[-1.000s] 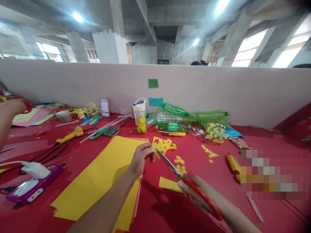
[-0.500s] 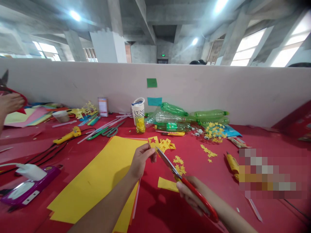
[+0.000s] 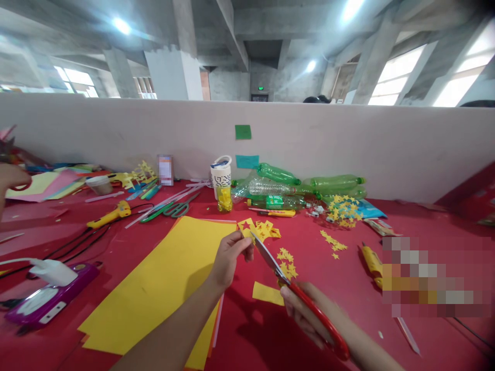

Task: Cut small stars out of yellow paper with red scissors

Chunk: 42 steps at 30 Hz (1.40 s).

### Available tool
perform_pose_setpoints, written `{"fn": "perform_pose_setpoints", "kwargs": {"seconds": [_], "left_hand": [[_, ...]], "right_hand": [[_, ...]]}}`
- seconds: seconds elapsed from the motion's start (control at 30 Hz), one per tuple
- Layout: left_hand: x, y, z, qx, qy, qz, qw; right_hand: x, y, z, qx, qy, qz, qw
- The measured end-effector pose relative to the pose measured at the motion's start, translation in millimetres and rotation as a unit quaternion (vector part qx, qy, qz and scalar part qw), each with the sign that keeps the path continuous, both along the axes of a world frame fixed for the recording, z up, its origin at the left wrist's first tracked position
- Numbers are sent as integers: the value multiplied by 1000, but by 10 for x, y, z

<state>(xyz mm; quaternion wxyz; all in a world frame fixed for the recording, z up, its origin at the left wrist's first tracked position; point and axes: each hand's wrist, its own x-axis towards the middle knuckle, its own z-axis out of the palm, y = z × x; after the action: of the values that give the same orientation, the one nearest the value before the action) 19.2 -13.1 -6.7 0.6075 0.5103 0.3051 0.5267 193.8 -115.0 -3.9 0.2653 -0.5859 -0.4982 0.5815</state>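
Note:
My left hand [image 3: 229,258] is closed in a pinch over the red table, at a small bit of yellow paper [image 3: 252,238] mostly hidden by the fingers. My right hand [image 3: 303,309] grips red-handled scissors [image 3: 315,312], their blades nearly together and the tips at that bit of paper. Behind the fingertips are yellow paper scraps [image 3: 270,230] with star-shaped holes. Small yellow paper stars [image 3: 286,263] lie just beyond the scissors, and a yellow paper strip [image 3: 266,293] lies below the blades. Large yellow sheets [image 3: 154,288] are stacked under my left forearm.
Green plastic bottles [image 3: 336,182] and a white tumbler [image 3: 221,178] stand or lie by the partition [image 3: 116,129]. More stars [image 3: 334,242] lie to the right. Yellow glue guns [image 3: 110,215], green scissors [image 3: 178,207] and a purple power strip [image 3: 54,296] are around. Another person's hand [image 3: 13,178] is far left.
My hands and scissors keep almost the same pose; the view has shifted slightly. At far left, the other person's hand has moved and the red piece it held is out of sight.

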Motion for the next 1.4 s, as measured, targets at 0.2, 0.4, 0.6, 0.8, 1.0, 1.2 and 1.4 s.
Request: {"fn": "perform_pose_setpoints", "kwargs": {"seconds": [0.2,0.4,0.6,0.8,1.0,1.2,1.4], "left_hand": [[9,-7,-1,-19,-21,-7,1000],[15,-9,-5,-32,-33,-12,999],[12,-9,13,-32,-33,-16,999],[-14,-1,52,-27,-38,-21,999],[-46,42,56,-35,-69,-2,997],[-39,29,54,-32,-49,-44,997],[-30,20,62,-19,-41,-26,999]], "right_hand": [[-3,-5,9,-2,2,10,1000],[-20,-17,51,1,2,-5,1000],[-8,-9,39,6,-4,-9,1000],[-4,5,47,10,-4,-17,1000],[0,17,44,-4,-16,-14,1000],[-40,-19,51,32,1,-27,999],[-40,-15,85,23,-4,-25,999]]}}
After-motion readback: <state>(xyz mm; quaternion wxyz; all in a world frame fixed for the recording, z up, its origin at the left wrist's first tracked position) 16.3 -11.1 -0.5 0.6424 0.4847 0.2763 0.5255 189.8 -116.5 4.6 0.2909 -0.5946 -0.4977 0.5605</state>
